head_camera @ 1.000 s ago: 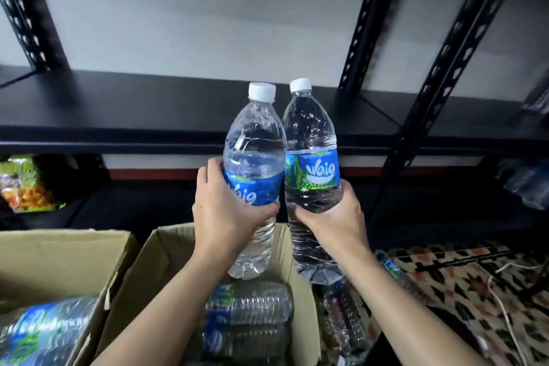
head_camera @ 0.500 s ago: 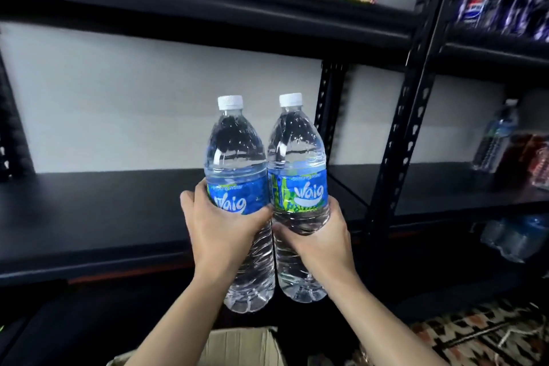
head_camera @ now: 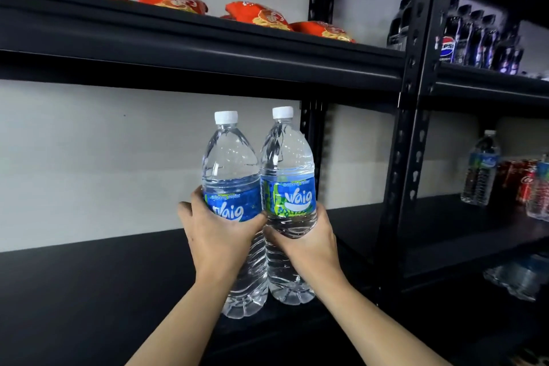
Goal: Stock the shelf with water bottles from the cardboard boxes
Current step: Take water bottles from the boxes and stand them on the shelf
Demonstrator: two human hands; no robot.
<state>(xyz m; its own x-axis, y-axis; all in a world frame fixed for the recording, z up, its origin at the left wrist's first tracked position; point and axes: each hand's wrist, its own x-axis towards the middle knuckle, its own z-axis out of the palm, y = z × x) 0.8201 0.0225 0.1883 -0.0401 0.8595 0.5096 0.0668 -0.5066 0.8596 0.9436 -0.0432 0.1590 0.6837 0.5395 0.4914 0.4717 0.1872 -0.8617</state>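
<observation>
Two water bottles are held upright at centre frame, touching side by side. The left hand (head_camera: 219,235) wraps the left bottle (head_camera: 234,163) at its label, and the right hand (head_camera: 309,244) wraps the right bottle (head_camera: 286,157). Both hang over the front of the dark middle shelf (head_camera: 89,291), seemingly not yet set down. Its visible board holds nothing, so most stocking likely remains. No cardboard box is in view. At right, another bay holds a lone bottle (head_camera: 481,169) beside red cans (head_camera: 523,181).
</observation>
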